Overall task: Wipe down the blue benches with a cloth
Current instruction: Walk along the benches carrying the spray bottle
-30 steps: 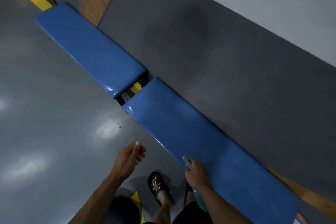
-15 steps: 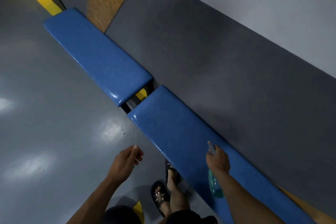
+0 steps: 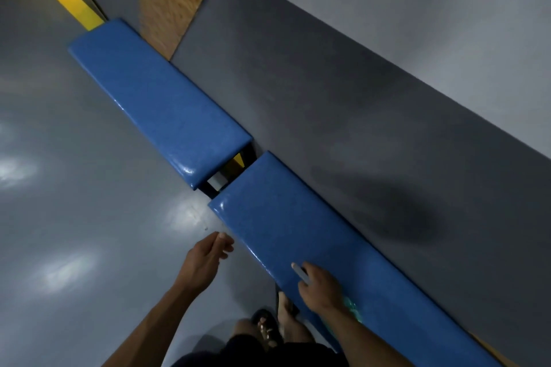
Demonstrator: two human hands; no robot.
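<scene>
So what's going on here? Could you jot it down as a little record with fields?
Setting: grey floor, grey wall
Benches: near blue bench and far blue bench, end to end with a small gap
Right hand: over the near bench, holding a teal spray bottle, white nozzle pointing forward
Left hand: loosely curled over the floor, beside the bench, holding nothing visible
Cloth: not visible

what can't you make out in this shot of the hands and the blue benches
- Spray bottle in the head view: the right hand covers most of it; only a white tip and a teal patch show.
- Cloth: none visible; the left hand looks loosely curled and empty.
- Near bench: its far end is cut off by the bottom-right frame edge.
- Gap between the near bench and the far bench: too dark to identify what lies there.
</scene>
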